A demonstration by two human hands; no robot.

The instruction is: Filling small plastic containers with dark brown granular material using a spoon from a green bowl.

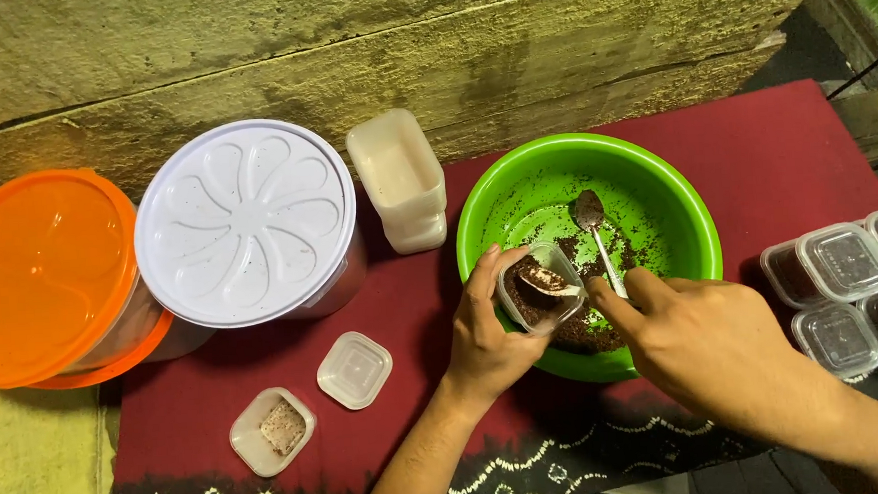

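My left hand grips a small clear plastic container partly filled with dark brown crumbly stuff, tilted over the near rim of a green plastic bowl. My right hand holds the handle of a metal spoon, whose dirty head points to the far side of the bowl. The right forefinger reaches to the container's edge. A rounded dark piece lies inside the container; what it is cannot be told. Dark crumbs cover the bowl's bottom.
A white-lidded tub and an orange-lidded tub stand at left. A stack of empty small containers is behind the bowl. A loose lid and a small container lie near left. Several filled, lidded containers sit at right on the red cloth.
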